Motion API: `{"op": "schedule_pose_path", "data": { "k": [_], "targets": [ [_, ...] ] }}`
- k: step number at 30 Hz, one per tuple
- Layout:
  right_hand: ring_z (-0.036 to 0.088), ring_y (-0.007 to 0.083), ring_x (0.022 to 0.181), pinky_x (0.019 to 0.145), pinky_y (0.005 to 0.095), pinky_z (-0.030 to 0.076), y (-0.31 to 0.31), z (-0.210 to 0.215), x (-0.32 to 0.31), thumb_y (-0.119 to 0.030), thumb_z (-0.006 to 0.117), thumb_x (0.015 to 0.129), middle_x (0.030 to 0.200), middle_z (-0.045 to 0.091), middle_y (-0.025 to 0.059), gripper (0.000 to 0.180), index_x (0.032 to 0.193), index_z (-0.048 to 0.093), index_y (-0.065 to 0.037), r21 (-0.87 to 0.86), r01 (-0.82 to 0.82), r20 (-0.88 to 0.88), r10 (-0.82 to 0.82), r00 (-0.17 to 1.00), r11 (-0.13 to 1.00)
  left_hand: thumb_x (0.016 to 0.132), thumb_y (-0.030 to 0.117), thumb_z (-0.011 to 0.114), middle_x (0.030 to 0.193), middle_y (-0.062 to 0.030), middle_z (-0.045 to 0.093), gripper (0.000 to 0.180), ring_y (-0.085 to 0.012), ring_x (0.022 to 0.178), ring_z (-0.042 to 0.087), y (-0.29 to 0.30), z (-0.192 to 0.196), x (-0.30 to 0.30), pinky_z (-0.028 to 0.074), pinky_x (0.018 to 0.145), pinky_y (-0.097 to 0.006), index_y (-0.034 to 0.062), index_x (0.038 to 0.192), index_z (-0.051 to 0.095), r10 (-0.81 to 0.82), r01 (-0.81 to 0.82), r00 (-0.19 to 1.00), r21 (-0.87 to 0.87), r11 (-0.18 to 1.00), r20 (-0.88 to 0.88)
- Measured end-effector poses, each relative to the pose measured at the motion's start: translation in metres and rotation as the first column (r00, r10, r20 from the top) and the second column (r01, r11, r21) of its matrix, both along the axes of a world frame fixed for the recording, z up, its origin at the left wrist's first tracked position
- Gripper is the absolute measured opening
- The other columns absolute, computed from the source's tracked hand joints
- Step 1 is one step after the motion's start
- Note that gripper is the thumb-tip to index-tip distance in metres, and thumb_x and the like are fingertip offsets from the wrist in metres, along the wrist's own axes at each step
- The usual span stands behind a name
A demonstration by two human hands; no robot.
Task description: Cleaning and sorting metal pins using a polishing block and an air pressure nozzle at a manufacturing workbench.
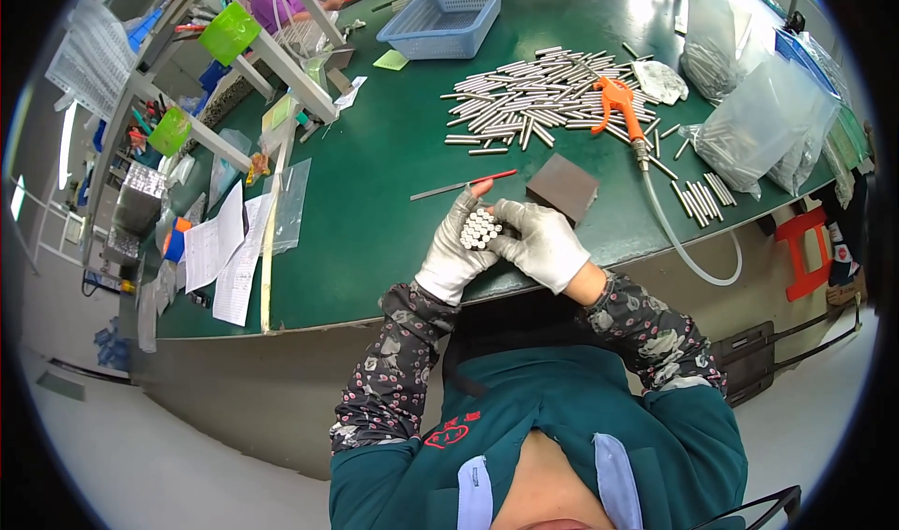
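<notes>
Silvery and end-on to the camera, a tight bundle (pixel 480 230) of rods is held to the near left of the dark block (pixel 563 189), at the person's side of the green table (pixel 375 249). The white-gloved left hand (pixel 453 247) is wrapped round the bundle, curled closed on it, with a bare fingertip showing. The right hand (pixel 543 244), gloved too, has its fingers bent in against the bundle's right side; whether they grip or only press, I cannot tell. So the bundle lies between the 2 hands, touching both. The step in hand looks like gathering the rods and evening them up; the next move seems to call for a firm left hold while the right hand squares the ends, with care that none slips out. Beyond the block spreads the pile (pixel 524 99) of rods. Beyond and to the right of the block lies the orange air gun (pixel 616 109); more loose rods (pixel 700 202) lie to its right. Left of the block is a red-and-grey strip (pixel 464 184).
</notes>
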State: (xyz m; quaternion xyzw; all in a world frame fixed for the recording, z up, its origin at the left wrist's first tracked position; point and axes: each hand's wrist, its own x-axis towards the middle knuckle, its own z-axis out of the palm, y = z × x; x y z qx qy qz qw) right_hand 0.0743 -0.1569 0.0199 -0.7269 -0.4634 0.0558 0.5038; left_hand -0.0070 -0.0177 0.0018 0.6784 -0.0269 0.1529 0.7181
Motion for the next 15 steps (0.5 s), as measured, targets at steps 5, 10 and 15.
{"op": "schedule_pose_path", "data": {
  "k": [5, 10, 15],
  "targets": [
    [0.062, 0.0288, 0.074, 0.066, 0.0338, 0.049, 0.009, -0.011, -0.003, -0.011, 0.069, 0.073, 0.083, 0.063, 0.0134, 0.031, 0.102, 0.061, -0.003, 0.007, -0.045, 0.016, 0.045, 0.999, 0.999, 0.066, 0.003, 0.081, 0.11, -0.004, 0.055, 0.102, -0.0117, 0.095, 0.055, 0.025, -0.007, -0.011, 0.045, 0.085, -0.025, 0.0122, 0.146, 0.018, 0.006, 0.02, 0.995, 0.264, 0.964, -0.096],
    [0.061, 0.0308, 0.077, 0.068, 0.0381, 0.048, 0.013, -0.006, -0.005, -0.019, 0.069, 0.073, 0.082, 0.063, 0.0132, 0.033, 0.103, 0.061, -0.007, -0.039, -0.066, -0.145, 0.06, 0.988, 0.997, 0.068, 0.005, 0.081, 0.108, -0.0055, 0.056, 0.11, -0.0124, 0.091, 0.055, 0.025, -0.011, -0.014, 0.045, 0.083, -0.025, 0.0138, 0.148, 0.006, 0.043, -0.047, 0.999, 0.336, 0.941, 0.018],
    [0.061, 0.0296, 0.075, 0.067, 0.0362, 0.049, 0.015, -0.007, -0.005, -0.019, 0.07, 0.073, 0.08, 0.063, 0.0131, 0.033, 0.103, 0.061, -0.007, -0.025, -0.056, -0.135, 0.052, 0.99, 0.998, 0.068, 0.008, 0.081, 0.107, -0.0049, 0.056, 0.11, -0.0121, 0.092, 0.053, 0.026, -0.018, -0.013, 0.045, 0.083, -0.025, 0.0156, 0.148, 0.006, 0.045, -0.04, 0.999, 0.196, 0.98, -0.018]
  ]
}}
